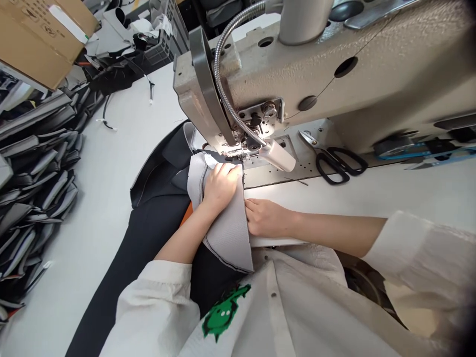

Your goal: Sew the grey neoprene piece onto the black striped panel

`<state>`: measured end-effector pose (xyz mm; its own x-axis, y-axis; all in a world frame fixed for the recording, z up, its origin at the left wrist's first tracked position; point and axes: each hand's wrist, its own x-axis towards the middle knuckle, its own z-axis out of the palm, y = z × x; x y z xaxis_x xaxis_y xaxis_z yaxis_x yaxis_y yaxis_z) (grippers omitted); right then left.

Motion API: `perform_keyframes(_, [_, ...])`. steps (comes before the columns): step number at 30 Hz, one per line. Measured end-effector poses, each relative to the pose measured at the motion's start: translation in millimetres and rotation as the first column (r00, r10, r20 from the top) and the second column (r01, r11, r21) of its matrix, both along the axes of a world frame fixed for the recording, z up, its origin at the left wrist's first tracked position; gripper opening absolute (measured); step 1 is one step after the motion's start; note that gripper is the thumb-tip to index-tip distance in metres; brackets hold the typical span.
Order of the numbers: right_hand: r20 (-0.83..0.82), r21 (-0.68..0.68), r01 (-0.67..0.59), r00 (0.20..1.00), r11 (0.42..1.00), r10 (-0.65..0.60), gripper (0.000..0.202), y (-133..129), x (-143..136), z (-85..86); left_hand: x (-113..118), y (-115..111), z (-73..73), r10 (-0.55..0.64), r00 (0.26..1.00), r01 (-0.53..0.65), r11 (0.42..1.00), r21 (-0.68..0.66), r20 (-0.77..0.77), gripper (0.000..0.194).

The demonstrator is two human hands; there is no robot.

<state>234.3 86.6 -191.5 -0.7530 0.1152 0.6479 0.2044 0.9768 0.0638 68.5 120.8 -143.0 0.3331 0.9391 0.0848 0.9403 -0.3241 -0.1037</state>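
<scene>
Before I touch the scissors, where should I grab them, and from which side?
Best by the black handles, probably from the near right: the scissors lie with their loops that way, while the blades point away toward the sewing machine's lit needle area.

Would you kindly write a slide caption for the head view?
Left hand on grey fabric, right hand at its edge, sewing machine and scissors beyond.

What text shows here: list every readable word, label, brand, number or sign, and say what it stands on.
Legible text: none.
Cardboard box: printed characters and marks, too blurred to read.
White strip on the box: no writing I can make out.
Sewing machine: no readable brand or number.
Shirt: a green figure, no readable words.
</scene>
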Motion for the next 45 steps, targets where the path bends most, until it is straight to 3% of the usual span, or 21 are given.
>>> perform_keyframes(6, [-0.052,-0.122,0.054,0.997,0.991,-0.060,0.010,0,0,-4.7,-1,2,-2.6,-0.020,0.997,0.017,0.999,0.041,0.076,0.026])
perform_keyframes(9, [-0.009,-0.109,0.061,0.998,0.992,-0.062,0.012,-1,-1,-6.8,-4,3,-3.2,-0.043,0.996,0.039,0.998,0.055,0.081,0.027])
perform_keyframes(20, [0.038,-0.106,0.058,0.998,0.993,-0.054,0.011,9,0,-5.4,3,9,1.7,0.054,0.998,-0.055,0.998,0.013,0.033,0.028])
perform_keyframes(29, [-0.007,-0.100,0.046,0.999,0.994,-0.047,0.016,18,9,0.4,7,14,-2.5,0.047,0.999,-0.047,0.997,0.067,-0.002,0.024])
perform_keyframes(35, [-0.010,-0.127,0.022,1.000,0.992,-0.023,0.014,17,11,-5.1,8,12,-0.4,0.096,0.995,-0.095,0.995,0.044,-0.019,0.024])
perform_keyframes(45, [-0.031,-0.169,-0.009,1.000,0.986,0.004,0.014,15,12,-4.8,4,10,-0.8,0.035,0.999,-0.035,0.999,0.016,0.040,0.025])
